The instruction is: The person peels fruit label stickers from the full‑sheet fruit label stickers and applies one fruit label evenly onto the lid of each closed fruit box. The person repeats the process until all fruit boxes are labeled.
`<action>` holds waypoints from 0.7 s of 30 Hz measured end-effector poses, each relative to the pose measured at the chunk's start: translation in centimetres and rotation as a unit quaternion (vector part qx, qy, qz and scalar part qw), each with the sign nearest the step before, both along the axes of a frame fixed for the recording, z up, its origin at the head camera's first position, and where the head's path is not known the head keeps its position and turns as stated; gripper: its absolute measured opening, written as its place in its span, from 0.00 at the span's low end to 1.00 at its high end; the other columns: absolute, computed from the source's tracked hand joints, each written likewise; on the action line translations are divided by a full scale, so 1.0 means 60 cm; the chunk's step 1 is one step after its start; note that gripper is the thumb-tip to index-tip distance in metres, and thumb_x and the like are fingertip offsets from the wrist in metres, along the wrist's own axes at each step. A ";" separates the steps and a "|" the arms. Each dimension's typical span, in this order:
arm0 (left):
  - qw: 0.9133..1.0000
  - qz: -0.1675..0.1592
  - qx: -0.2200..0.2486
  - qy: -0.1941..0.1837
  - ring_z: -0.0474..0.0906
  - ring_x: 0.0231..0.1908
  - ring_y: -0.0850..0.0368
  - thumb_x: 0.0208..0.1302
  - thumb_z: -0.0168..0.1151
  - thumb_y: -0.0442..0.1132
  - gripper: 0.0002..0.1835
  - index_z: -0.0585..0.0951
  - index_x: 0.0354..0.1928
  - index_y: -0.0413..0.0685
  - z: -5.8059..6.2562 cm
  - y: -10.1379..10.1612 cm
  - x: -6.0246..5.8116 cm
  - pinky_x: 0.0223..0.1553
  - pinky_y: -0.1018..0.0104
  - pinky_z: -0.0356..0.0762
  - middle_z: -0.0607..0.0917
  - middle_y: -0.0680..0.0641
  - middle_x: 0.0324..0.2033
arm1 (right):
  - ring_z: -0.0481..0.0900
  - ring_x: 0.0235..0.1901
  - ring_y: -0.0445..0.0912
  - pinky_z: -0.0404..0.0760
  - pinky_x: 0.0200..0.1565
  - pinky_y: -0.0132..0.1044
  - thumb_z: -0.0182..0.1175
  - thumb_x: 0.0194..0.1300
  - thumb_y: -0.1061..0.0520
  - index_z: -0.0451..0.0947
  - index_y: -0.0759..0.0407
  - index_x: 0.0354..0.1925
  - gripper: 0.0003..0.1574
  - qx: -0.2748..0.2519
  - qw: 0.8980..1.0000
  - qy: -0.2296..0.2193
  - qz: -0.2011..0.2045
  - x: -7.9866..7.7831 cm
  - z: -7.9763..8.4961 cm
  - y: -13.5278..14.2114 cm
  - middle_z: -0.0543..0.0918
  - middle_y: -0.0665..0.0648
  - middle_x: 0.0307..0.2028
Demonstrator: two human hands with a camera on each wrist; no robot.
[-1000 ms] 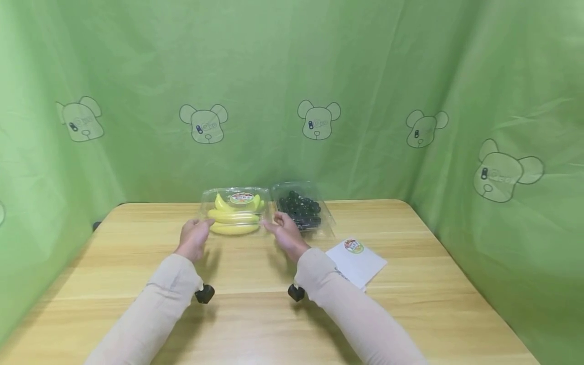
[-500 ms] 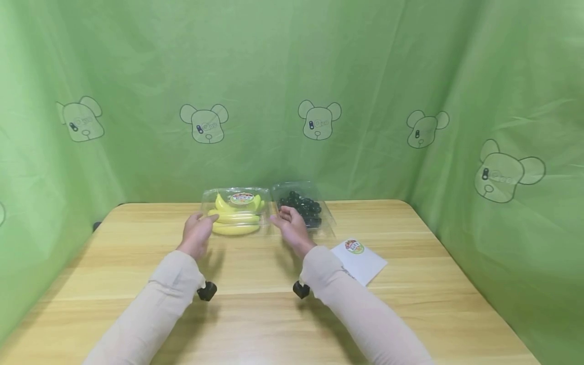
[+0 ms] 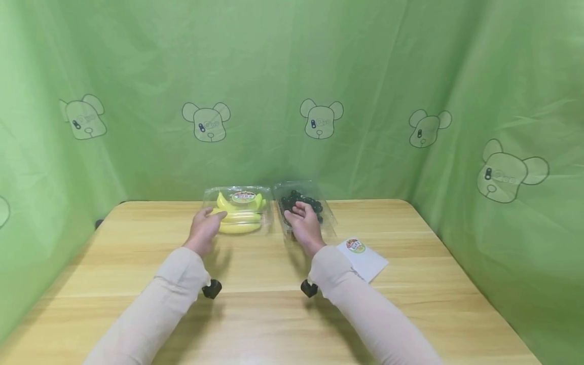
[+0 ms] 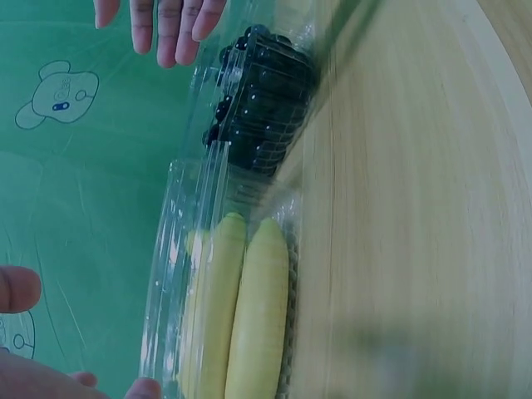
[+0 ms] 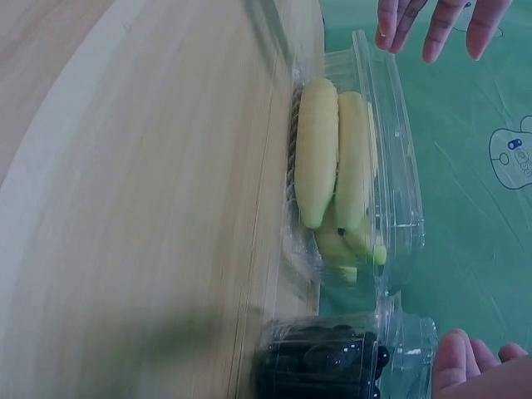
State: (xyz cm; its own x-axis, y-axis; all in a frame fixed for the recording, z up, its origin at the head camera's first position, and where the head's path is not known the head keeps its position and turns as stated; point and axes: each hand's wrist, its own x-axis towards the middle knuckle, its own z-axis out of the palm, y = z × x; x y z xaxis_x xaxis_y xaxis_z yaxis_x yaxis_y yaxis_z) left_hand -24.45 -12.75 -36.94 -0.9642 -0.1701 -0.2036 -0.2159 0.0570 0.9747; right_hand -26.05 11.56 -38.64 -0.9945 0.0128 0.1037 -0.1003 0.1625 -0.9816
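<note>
A clear plastic box of yellow bananas (image 3: 239,229) with a round label on its lid stands at the back of the table. Against its right side is a clear plastic box of dark grapes (image 3: 315,205). My left hand (image 3: 203,230) hovers at the front left of the banana box, fingers relaxed and holding nothing. Over the front of the grape box, my right hand (image 3: 305,228) hangs with loosely bent fingers and nothing in it. The left wrist view shows a gap between the left hand (image 4: 37,378) and the banana box's body, though its fingertips overlap the lid edge.
A folded white paper (image 3: 369,261) bearing a round fruit label lies right of the right hand, partly hidden by the sleeve. The wooden table (image 3: 255,314) ends at a green curtain (image 3: 274,66) behind and on both sides.
Both hands have drifted right. The right hand has left the banana box's right side and is now in front of the grapes. Both boxes stay in place; the view shifts slightly.
</note>
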 end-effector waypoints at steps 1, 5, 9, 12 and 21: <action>1.000 -0.003 -0.003 -0.001 0.48 0.71 0.37 0.71 0.53 0.43 0.38 0.49 0.75 0.42 0.001 0.002 0.001 0.70 0.42 0.48 0.49 0.37 0.74 | 0.69 0.62 0.55 0.68 0.64 0.47 0.57 0.69 0.52 0.56 0.64 0.70 0.38 0.002 1.000 0.000 -0.007 0.000 0.000 0.002 0.68 0.64 0.64; 1.000 -0.017 -0.006 -0.004 0.50 0.71 0.37 0.71 0.53 0.43 0.36 0.51 0.75 0.42 0.003 0.009 0.005 0.70 0.41 0.48 0.52 0.37 0.73 | 0.72 0.56 0.56 0.73 0.59 0.47 0.58 0.68 0.53 0.60 0.63 0.66 0.34 0.011 0.999 -0.006 -0.045 0.001 -0.006 0.006 0.74 0.64 0.56; 1.000 -0.027 -0.004 0.007 0.51 0.70 0.37 0.71 0.53 0.43 0.36 0.53 0.74 0.40 0.004 0.018 0.007 0.70 0.41 0.49 0.53 0.35 0.72 | 0.74 0.48 0.56 0.77 0.50 0.47 0.59 0.68 0.53 0.63 0.63 0.61 0.29 0.021 0.996 -0.012 -0.090 -0.002 -0.015 0.010 0.76 0.63 0.49; 0.999 -0.033 -0.010 0.014 0.51 0.70 0.37 0.71 0.54 0.43 0.35 0.53 0.73 0.39 0.004 0.026 0.006 0.70 0.42 0.50 0.53 0.34 0.72 | 0.75 0.44 0.54 0.77 0.47 0.45 0.59 0.68 0.54 0.63 0.63 0.61 0.28 0.024 0.993 -0.019 -0.113 -0.006 -0.022 0.016 0.75 0.61 0.47; 0.999 -0.035 -0.018 0.026 0.55 0.69 0.37 0.70 0.55 0.43 0.34 0.56 0.72 0.39 0.005 0.047 0.001 0.69 0.43 0.54 0.57 0.34 0.71 | 0.74 0.39 0.51 0.77 0.45 0.44 0.60 0.67 0.56 0.65 0.64 0.56 0.25 0.012 0.989 -0.026 -0.145 -0.010 -0.039 0.030 0.75 0.60 0.41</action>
